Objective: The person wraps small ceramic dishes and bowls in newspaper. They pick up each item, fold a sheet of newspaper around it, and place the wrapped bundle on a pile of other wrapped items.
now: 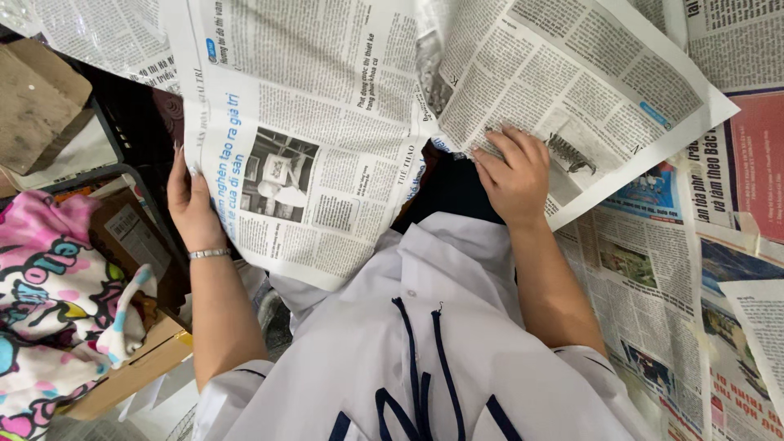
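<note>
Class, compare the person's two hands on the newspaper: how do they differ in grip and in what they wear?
The left hand grips the edge of the newspaper sheet from the side, thumb on the print; the right hand lies on top of the sheet, knuckles up, fingers bent. The left wrist wears a silver bracelet; the right wrist is bare. Both touch the same sheet.

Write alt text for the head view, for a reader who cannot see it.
A person in a white shirt holds a newspaper sheet with the left hand at its edge and the right hand pressing its other side. More newspapers lie underneath; a cardboard box with colourful fabric sits left.
</note>
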